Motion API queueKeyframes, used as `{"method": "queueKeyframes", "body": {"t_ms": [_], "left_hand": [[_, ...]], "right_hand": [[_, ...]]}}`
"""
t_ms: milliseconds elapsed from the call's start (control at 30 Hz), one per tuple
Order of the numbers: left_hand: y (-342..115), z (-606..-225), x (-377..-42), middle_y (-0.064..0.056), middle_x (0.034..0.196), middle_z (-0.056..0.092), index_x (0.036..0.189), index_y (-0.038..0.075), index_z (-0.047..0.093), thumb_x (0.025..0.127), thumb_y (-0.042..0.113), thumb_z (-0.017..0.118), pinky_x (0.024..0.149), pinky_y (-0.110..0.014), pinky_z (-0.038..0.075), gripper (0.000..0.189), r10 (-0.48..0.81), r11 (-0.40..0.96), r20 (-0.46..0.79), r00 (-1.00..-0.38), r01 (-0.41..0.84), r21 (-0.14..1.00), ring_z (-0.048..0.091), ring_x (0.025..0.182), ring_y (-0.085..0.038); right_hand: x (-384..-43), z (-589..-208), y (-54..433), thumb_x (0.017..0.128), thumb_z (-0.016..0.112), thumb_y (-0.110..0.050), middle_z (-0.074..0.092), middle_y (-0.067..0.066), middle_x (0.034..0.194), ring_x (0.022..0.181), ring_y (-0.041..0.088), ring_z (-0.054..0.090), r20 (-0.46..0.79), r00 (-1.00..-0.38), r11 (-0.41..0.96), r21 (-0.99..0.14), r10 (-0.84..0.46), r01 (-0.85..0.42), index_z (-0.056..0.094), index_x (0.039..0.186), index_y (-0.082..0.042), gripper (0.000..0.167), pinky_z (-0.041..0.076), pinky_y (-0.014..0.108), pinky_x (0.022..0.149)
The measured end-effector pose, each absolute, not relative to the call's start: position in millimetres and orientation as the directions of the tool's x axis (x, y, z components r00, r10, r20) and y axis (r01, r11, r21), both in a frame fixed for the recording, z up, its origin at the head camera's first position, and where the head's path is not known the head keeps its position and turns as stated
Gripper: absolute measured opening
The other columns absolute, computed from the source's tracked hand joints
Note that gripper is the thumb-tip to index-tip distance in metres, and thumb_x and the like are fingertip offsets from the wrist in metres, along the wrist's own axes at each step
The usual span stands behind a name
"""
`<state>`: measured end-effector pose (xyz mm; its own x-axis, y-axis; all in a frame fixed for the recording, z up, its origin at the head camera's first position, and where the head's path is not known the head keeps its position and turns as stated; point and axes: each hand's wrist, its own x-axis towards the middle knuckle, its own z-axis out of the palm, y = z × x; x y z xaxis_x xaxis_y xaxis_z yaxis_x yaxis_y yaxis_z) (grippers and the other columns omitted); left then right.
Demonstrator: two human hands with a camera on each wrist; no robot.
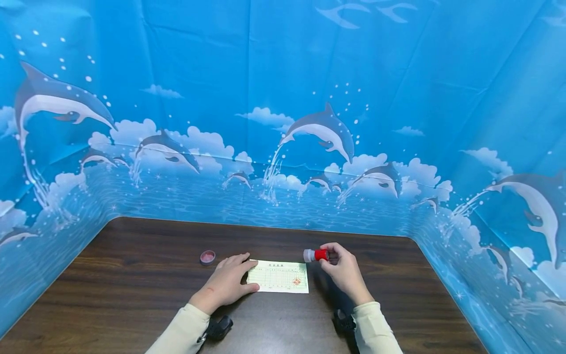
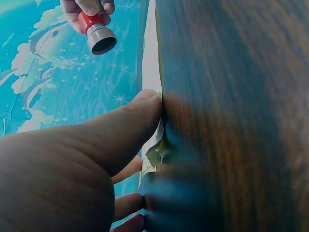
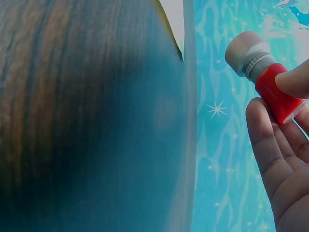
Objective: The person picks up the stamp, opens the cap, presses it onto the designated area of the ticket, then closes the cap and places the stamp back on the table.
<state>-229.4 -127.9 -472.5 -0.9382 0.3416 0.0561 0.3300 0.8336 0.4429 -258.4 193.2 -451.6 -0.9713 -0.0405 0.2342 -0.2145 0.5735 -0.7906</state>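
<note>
A self-inking stamp (image 1: pixel 315 255) with a red handle and a pale round head lies sideways in my right hand (image 1: pixel 344 270), raised beyond the right end of the receipt pad. Thumb and fingers pinch its red handle (image 3: pixel 277 92) in the right wrist view. My left hand (image 1: pixel 227 282) rests on the left end of the pale green receipt pad (image 1: pixel 274 276), thumb at the near corner and fingertips at the far one. The left wrist view has the thumb (image 2: pixel 140 113) pressing on the pad's edge. A red printed mark (image 1: pixel 297 281) shows on the sheet's lower right.
Left of the left hand, a small round pinkish cap (image 1: pixel 207 257) lies on the dark wooden table (image 1: pixel 132 275). A blue dolphin-print curtain (image 1: pixel 283 196) borders the table at the back and sides. Black devices (image 1: pixel 219 328) sit at both wrists.
</note>
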Motion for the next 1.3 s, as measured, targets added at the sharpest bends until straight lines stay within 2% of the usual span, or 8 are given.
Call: {"method": "queueKeyframes", "body": {"t_ms": [200,300,500,733,933,1133,1300], "left_hand": [[-128,-470,-229,-0.019,0.153,0.051,0.141,0.012,0.064,0.091,0.044,0.079,0.116,-0.062,0.032,0.061,0.338,0.835,0.077,-0.938,0.337,0.434,0.045,0.143,-0.04],[-130,-468,-230,-0.018,0.15,0.054,0.14,0.011,0.065,0.092,0.042,0.079,0.113,-0.06,0.039,0.059,0.327,0.838,0.096,-0.94,0.336,0.43,0.049,0.14,-0.039],[-142,-457,-236,-0.012,0.138,0.062,0.141,0.012,0.064,0.093,0.036,0.079,0.104,-0.056,0.049,0.055,0.256,0.856,0.21,-0.944,0.322,0.403,0.056,0.131,-0.036],[-175,-453,-245,-0.023,0.138,0.06,0.146,0.005,0.058,0.089,0.034,0.083,0.1,-0.064,0.047,0.068,0.101,0.896,0.258,-0.961,0.2,0.396,0.054,0.128,-0.047],[-199,-457,-248,-0.027,0.132,0.06,0.144,0.001,0.057,0.086,0.036,0.085,0.093,-0.065,0.049,0.074,0.008,0.898,0.189,-0.982,0.09,0.43,0.054,0.12,-0.05],[-212,-461,-249,-0.028,0.124,0.061,0.138,-0.001,0.061,0.084,0.033,0.086,0.084,-0.061,0.051,0.069,-0.035,0.899,0.118,-0.992,0.02,0.439,0.054,0.109,-0.047],[-215,-463,-248,-0.024,0.116,0.062,0.133,-0.001,0.065,0.085,0.032,0.085,0.081,-0.059,0.051,0.062,-0.049,0.891,0.095,-0.994,-0.001,0.455,0.054,0.104,-0.043]], "right_hand": [[-261,-454,195,0.088,0.077,0.003,0.073,0.008,0.107,0.091,0.021,0.068,0.249,-0.967,0.545,-0.806,-0.044,-0.233,0.072,0.115,-0.009,0.03,0.062,0.039,0.087],[-262,-455,195,0.088,0.077,0.004,0.073,0.009,0.106,0.091,0.02,0.068,0.251,-0.967,0.529,-0.814,-0.052,-0.239,0.072,0.115,-0.008,0.029,0.061,0.039,0.087],[-262,-454,194,0.089,0.077,0.003,0.073,0.009,0.107,0.093,0.021,0.069,0.246,-0.967,0.515,-0.823,-0.06,-0.241,0.072,0.116,-0.007,0.03,0.061,0.04,0.089],[-261,-455,194,0.088,0.078,0.002,0.074,0.007,0.108,0.095,0.021,0.069,0.247,-0.967,0.52,-0.818,-0.068,-0.245,0.072,0.118,-0.006,0.032,0.061,0.041,0.09],[-260,-454,194,0.089,0.079,0.001,0.074,0.007,0.107,0.094,0.021,0.068,0.232,-0.97,0.505,-0.831,-0.067,-0.233,0.073,0.117,-0.008,0.03,0.061,0.039,0.088],[-261,-453,194,0.088,0.08,0.001,0.074,0.006,0.105,0.092,0.019,0.068,0.232,-0.97,0.51,-0.828,-0.07,-0.235,0.073,0.115,-0.01,0.03,0.06,0.032,0.084],[-262,-454,192,0.088,0.079,0.001,0.074,0.005,0.103,0.091,0.019,0.068,0.238,-0.968,0.502,-0.83,-0.078,-0.244,0.073,0.114,-0.009,0.029,0.058,0.027,0.082]]}}
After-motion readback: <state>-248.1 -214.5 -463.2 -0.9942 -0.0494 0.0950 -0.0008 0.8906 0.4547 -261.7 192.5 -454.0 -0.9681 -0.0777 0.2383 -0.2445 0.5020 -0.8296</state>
